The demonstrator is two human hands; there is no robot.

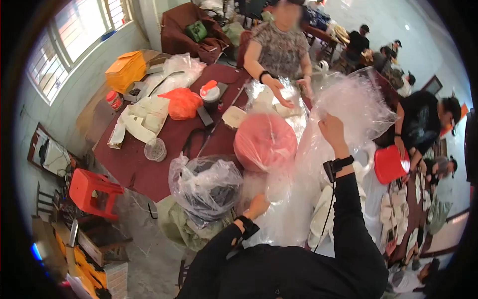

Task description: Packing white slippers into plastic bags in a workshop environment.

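A big clear plastic bag (323, 164) is held up over the worktop (164, 144), gripped high by the right hand (332, 130) and pinched low by the left hand (257, 205). Probably best kept stretched taut between both hands. A pink bundle (265, 141) sits just beyond the left hand.

A large clear plastic bag (343, 114), glossy and crinkled, spills across a table covered in matt maroon cloth (149, 164); beside it sit a smooth red plastic stool (92, 192) and a shiny red plastic bucket (390, 164).
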